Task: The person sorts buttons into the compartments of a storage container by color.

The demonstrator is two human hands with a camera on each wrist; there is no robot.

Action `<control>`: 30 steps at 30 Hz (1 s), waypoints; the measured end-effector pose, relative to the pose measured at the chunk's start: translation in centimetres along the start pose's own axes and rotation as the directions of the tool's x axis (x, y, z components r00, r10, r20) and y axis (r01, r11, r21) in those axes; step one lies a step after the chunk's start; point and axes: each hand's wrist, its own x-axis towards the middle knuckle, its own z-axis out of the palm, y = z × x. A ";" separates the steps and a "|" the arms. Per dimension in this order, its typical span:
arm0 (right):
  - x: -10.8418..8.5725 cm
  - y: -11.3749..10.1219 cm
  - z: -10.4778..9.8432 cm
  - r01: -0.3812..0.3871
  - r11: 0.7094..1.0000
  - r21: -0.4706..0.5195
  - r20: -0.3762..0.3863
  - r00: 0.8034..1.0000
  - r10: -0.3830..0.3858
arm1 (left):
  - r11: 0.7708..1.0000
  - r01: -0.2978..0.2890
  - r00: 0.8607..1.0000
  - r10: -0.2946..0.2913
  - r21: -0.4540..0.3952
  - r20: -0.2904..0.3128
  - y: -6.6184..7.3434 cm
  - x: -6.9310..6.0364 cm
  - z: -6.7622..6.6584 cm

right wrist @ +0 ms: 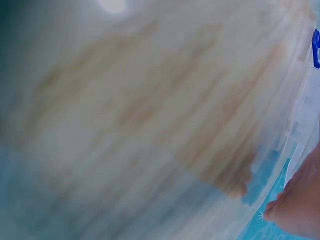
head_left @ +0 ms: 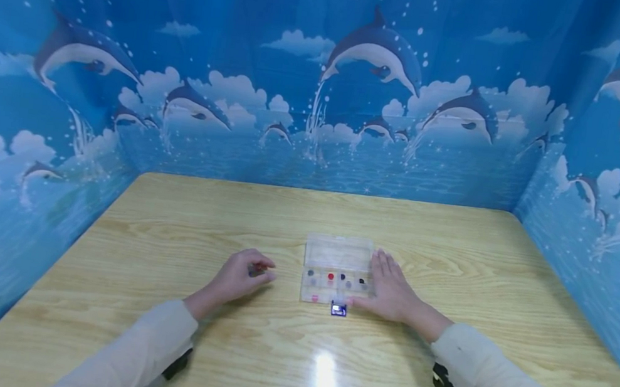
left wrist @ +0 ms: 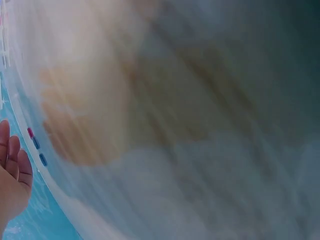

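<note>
A clear plastic compartment box (head_left: 339,253) lies on the table with its lid laid back. Small red, pink and dark pieces sit in its compartments. My right hand (head_left: 393,290) lies along the box's right side with straight fingers, its thumb by the front edge. Just in front of the box is a small blue piece with a pale centre (head_left: 339,310). Left of the box my left hand (head_left: 241,276) hovers low with loosely bent fingers, thumb and fingertips apart. Small coloured pieces (head_left: 258,270) show through that gap; in the left wrist view, small red and blue pieces (left wrist: 35,141) lie beside the fingers.
The wood-grain table (head_left: 229,210) carries the box and pieces. A blue dolphin-print curtain (head_left: 275,89) encloses its back and both sides. Light glares on the table's front (head_left: 326,384). Both wrist views are mostly blurred tabletop reflections.
</note>
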 end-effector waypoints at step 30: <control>0.2 0.3 0.2 0.000 1.000 -0.003 0.007 1.000 0.000 | 0.992 0.047 0.999 -0.049 0.113 0.011 -1.1 0.2 -1.8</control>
